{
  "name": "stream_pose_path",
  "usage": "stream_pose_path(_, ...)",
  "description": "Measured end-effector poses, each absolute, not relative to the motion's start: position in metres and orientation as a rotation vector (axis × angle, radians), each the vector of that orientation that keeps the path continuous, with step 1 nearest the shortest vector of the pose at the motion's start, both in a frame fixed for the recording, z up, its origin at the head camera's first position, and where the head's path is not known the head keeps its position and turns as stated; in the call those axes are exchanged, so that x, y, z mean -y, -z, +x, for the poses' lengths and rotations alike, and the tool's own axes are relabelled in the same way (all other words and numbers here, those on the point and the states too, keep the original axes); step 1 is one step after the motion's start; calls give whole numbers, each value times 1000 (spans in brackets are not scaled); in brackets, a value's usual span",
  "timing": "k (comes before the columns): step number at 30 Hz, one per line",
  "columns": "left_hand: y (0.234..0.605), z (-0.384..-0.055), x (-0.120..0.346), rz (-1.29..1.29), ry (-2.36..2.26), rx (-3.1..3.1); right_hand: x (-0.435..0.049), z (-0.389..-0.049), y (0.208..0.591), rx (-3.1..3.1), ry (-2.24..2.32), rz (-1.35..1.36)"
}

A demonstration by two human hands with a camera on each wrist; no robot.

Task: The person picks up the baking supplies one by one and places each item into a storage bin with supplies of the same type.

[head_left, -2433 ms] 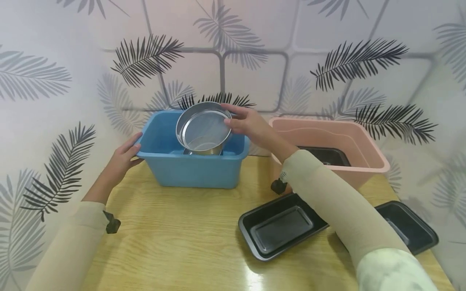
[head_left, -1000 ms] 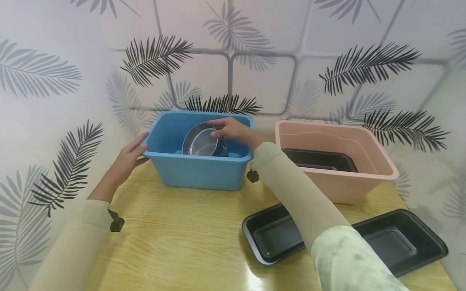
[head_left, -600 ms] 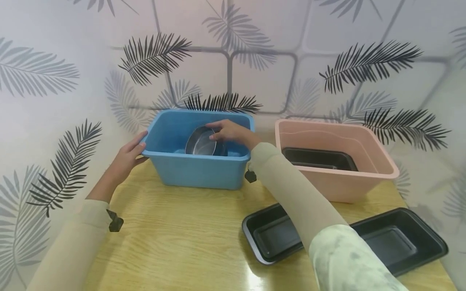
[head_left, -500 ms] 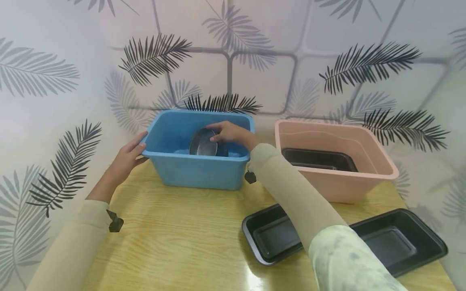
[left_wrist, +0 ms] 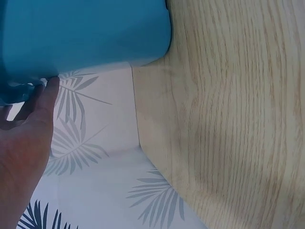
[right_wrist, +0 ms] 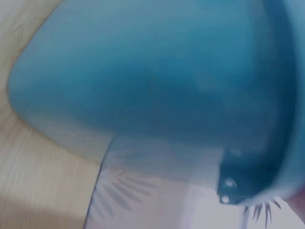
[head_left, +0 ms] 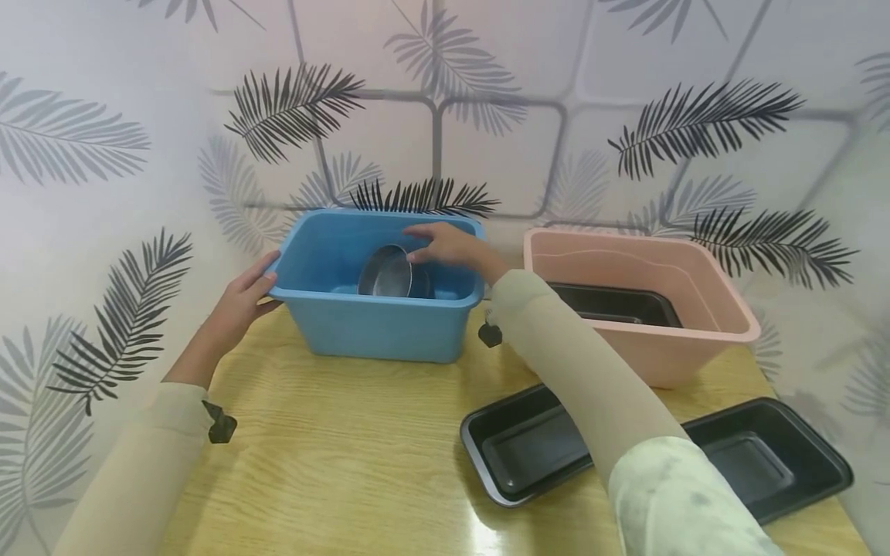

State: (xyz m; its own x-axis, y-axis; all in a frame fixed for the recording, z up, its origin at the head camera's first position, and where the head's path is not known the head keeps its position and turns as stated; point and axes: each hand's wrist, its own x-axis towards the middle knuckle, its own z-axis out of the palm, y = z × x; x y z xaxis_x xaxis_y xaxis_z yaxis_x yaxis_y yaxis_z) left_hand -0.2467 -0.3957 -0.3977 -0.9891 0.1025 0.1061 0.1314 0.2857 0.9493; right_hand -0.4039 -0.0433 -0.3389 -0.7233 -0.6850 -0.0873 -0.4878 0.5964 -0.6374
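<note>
Inside the blue bin (head_left: 375, 328), a round, shallow silver metal pan (head_left: 386, 272) leans tilted, its open side facing me. Another dark metal piece (head_left: 421, 283) shows partly behind it, the rest hidden by the bin's front wall. My right hand (head_left: 448, 245) hovers over the bin's right half, thumb and fingers spread, thumb tip close by the pan's upper rim and nothing held. My left hand (head_left: 239, 297) grips the bin's left rim, fingers and thumb on either side of it; in the left wrist view, the thumb (left_wrist: 50, 93) presses beneath the rim.
A pink bin (head_left: 647, 351) stands at the right with a dark pan (head_left: 615, 303) inside. Two black loaf pans, one nearer the middle (head_left: 480, 455) and one at the right edge (head_left: 799, 455), lie on the wooden table (head_left: 334, 448). A patterned wall (head_left: 501, 162) rises close behind.
The round pan went from above the blue bin down into it. My right hand has let go and drawn slightly up and right. My left hand stays on the rim.
</note>
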Motion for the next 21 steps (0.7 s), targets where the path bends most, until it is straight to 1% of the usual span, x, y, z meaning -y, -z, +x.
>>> stream_pose_path(7,399,-247,394,-229,1846,2499,16,-383,321,-2511,921,-982)
stream_pose_path(13,399,-245,395,-210,1841,2481,-11,-370,317,-2563,938,-1004)
stream_pose_path(21,400,-244,393,-245,1835,2456,-58,-357,314,-2529,1182,-909)
